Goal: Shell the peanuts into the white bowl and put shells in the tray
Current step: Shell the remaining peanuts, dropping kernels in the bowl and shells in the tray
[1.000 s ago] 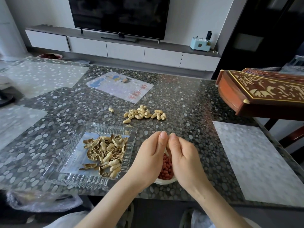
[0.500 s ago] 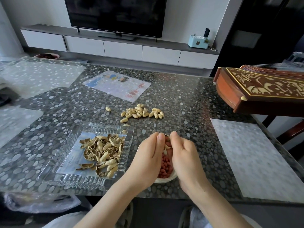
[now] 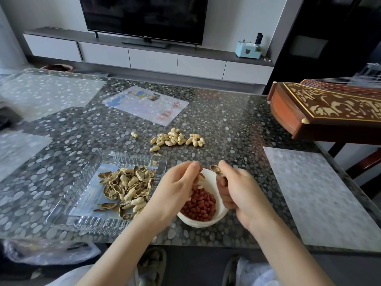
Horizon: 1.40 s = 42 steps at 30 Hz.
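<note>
A white bowl (image 3: 221,209) of red peanut kernels (image 3: 201,205) sits near the table's front edge. Over its left side my left hand (image 3: 175,188) pinches a shell half (image 3: 200,177) with a pale kernel showing. Over its right side my right hand (image 3: 240,189) pinches the other, empty shell half (image 3: 215,169). Left of the bowl a clear glass tray (image 3: 82,190) holds a heap of empty shells (image 3: 127,186). Several unshelled peanuts (image 3: 177,139) lie in a pile farther back, with one stray peanut (image 3: 134,134) to their left.
A carved wooden zither (image 3: 327,112) juts over the table's right edge. A printed sheet (image 3: 145,105) lies under the glass top at the back. A pale mat (image 3: 317,195) lies at the right. Plastic bags (image 3: 47,251) sit below the front edge.
My hands were pressed together on one peanut over the bowl; now they have pulled apart, each holding a shell half. The camera has shifted a little.
</note>
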Tool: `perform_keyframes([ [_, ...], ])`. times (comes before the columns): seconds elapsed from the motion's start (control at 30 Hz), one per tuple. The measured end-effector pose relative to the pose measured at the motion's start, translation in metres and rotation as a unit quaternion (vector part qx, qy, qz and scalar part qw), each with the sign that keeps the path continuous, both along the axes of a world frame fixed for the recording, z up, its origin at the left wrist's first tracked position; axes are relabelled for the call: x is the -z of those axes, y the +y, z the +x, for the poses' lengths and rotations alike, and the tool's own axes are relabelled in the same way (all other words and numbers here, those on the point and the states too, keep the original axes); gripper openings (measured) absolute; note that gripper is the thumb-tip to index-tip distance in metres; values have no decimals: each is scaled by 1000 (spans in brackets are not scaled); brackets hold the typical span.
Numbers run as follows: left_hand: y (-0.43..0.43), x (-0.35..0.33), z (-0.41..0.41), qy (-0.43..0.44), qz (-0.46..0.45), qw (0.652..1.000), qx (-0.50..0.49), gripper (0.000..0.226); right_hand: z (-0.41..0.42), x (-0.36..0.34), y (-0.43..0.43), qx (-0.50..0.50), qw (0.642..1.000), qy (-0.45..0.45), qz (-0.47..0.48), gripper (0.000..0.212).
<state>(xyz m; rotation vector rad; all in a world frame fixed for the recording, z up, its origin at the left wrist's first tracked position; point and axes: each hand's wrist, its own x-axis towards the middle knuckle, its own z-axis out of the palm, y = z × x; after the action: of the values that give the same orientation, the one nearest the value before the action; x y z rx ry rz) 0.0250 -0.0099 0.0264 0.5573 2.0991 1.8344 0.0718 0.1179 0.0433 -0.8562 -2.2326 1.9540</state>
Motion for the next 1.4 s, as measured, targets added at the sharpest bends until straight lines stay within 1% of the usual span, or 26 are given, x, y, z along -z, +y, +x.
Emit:
perform_keyframes([
  [0.03,-2,1,-2,72,-78,994,-13,39,0,-1,3,3,998,4,59,48],
  [0.07,-3,2,-3,142,-153,978,-26,38,1,-2,5,4,994,13,108,47],
  [0.1,-4,3,-5,194,-209,958,-36,38,1,-3,7,2,989,25,143,47],
  [0.17,-6,6,-8,241,-272,931,-44,41,1,-3,10,-7,982,36,186,47],
  [0.23,-6,8,-13,257,-293,920,-52,45,1,0,12,-17,978,36,206,48],
  [0.3,-9,7,-16,244,-264,931,-61,47,0,3,13,-15,978,42,205,50],
  [0.4,-19,1,-23,173,-182,964,-82,47,-1,7,13,-9,982,66,175,51],
  [0.43,-24,-1,-27,150,-166,969,-102,47,-1,8,12,-17,983,75,165,50],
  [0.5,-36,0,-35,117,-166,969,-138,47,-2,10,7,-51,982,103,152,47],
  [0.6,-57,6,-49,78,-232,955,-166,47,-6,15,-5,-108,968,149,169,35],
  [0.7,-78,11,-60,58,-319,928,-183,42,-15,17,-23,-145,952,169,212,24],
  [0.77,-87,13,-65,56,-360,909,-201,38,-22,17,-39,-172,931,186,263,19],
  [0.83,-93,13,-68,55,-388,895,-213,40,-30,18,-54,-209,903,193,321,14],
  [0.87,-95,14,-68,56,-403,888,-215,43,-33,19,-61,-230,887,190,353,15],
  [0.93,-100,15,-71,60,-422,877,-222,49,-42,20,-72,-264,860,172,400,26],
  [1.0,-104,14,-73,63,-420,874,-237,55,-54,18,-75,-264,855,150,420,34],
  [1.1,-109,11,-76,66,-388,877,-275,54,-90,18,-65,-221,860,109,446,31],
  [1.2,-110,9,-78,69,-350,882,-306,50,-135,20,-53,-239,848,26,471,26],
  [1.23,-110,8,-79,71,-343,884,-310,49,-148,21,-50,-246,850,5,466,25],
  [1.27,-110,8,-80,73,-338,885,-312,49,-162,25,-47,-245,860,-16,447,24],
  [1.3,-110,8,-81,76,-332,887,-314,48,-175,29,-44,-237,878,-38,413,26],
  [1.33,-109,8,-81,78,-324,889,-314,48,-184,33,-41,-230,896,-72,374,29],
  [1.37,-108,7,-81,80,-317,891,-314,48,-192,36,-40,-232,905,-118,338,37],
  [1.4,-108,7,-82,83,-312,892,-316,47,-198,39,-41,-245,900,-171,319,47],
])
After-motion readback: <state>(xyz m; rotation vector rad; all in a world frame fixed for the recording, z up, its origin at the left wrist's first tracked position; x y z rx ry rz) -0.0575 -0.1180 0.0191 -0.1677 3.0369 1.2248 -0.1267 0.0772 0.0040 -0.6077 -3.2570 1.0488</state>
